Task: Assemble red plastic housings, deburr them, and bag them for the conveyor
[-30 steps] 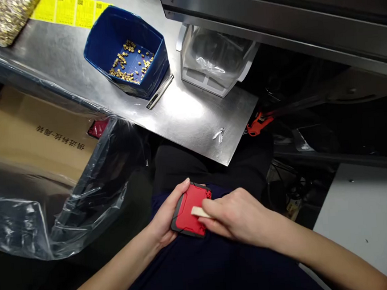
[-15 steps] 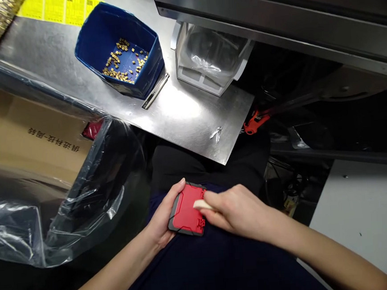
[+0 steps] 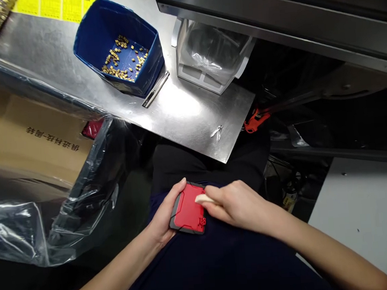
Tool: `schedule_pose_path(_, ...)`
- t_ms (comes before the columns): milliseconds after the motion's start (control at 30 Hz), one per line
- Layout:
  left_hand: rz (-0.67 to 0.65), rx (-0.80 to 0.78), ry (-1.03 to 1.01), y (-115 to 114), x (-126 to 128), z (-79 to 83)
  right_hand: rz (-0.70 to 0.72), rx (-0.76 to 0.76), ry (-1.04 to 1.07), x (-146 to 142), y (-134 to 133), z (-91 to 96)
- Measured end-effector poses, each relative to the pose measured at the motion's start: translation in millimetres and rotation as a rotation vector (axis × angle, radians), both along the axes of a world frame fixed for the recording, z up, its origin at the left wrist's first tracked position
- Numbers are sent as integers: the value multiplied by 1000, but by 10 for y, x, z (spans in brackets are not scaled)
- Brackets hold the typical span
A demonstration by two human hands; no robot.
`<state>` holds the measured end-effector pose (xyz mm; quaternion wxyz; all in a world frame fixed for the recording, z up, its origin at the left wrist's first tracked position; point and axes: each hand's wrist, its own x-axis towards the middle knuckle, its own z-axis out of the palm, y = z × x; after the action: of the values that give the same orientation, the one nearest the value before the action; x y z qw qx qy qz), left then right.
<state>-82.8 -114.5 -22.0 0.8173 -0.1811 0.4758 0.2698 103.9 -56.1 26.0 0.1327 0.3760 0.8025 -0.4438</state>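
Left hand (image 3: 166, 218) cups the red case (image 3: 188, 209) from its left side, thumb along the far edge, low over the lap. Right hand (image 3: 238, 204) pinches a pale stick (image 3: 203, 199), its tip touching the case's top face.

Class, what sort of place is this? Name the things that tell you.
Probably a factory assembly bench: a steel worktop, a blue bin of tiny brass parts, and a red casing in the left hand, a pale stick in the right hand.
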Motion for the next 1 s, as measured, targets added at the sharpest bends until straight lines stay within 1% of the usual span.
schedule_pose_path(133,-19,32,20,0,-6,4,0,-29,17,18,-8,10)
schedule_pose_path(233,0,1,63,9,-8,9,-32,-30,-16,35,-13,18)
schedule_pose_path(333,-25,18,21,21,-11,9,-3,-50,1,21,-16,22)
schedule_pose_path(400,-36,42,0,22,-12,5,9,-39,8,2,-12,17)
schedule_pose_path(533,-37,29,33,14,-16,-6,-11,-14,-4,-13,-9,14)
schedule_pose_path(667,-87,39,-12,24,-26,-19,63,-38,76,-5,23,17)
schedule_pose_path(800,-108,24,-23,42,-50,-54,65,-26,79,40,50,-12)
schedule_pose_path(933,-179,54,-102,74,-45,-74,182,2,181,19,38,-37)
schedule_pose_path(1000,-181,65,-84,85,-39,-73,193,23,169,8,41,-43)
